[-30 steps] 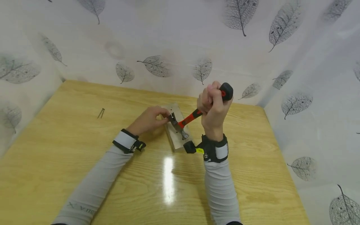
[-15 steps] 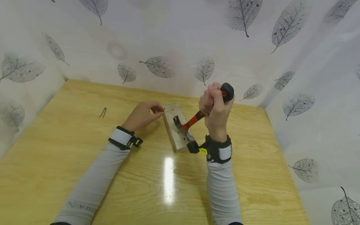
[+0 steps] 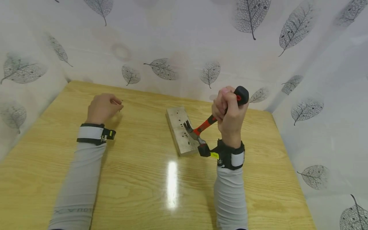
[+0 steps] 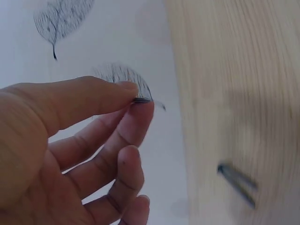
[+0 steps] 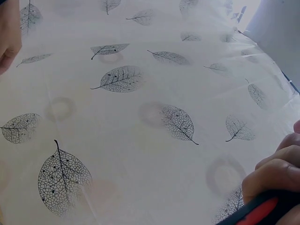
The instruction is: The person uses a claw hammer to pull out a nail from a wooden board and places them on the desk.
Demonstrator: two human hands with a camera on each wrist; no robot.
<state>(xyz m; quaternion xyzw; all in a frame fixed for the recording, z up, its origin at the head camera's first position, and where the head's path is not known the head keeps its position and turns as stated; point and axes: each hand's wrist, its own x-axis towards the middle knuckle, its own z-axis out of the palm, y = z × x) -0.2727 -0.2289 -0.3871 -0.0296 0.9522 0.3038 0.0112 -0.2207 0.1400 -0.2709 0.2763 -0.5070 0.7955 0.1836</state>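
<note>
My left hand (image 3: 103, 108) is at the far left of the table, its thumb and index finger pinching a small dark nail (image 4: 141, 100). Two more nails (image 4: 238, 185) lie on the wood below, in the left wrist view; the hand covers them in the head view. My right hand (image 3: 230, 110) grips the handle of a red and black claw hammer (image 3: 203, 126), butt end up. The hammer's steel head overlaps the right side of a pale wooden block (image 3: 179, 132), whose top is marked by several dark spots. In the right wrist view only the fingers and part of the handle (image 5: 260, 212) show.
The light wood table (image 3: 138, 182) ends at the back and sides against a pale covering (image 3: 178, 38) printed with grey leaves. A bright light reflection lies on the tabletop in front of the block.
My left hand has moved away from the block, leftward to where the two nails lie, with the nail in its fingers. My right hand and the hammer have shifted slightly right.
</note>
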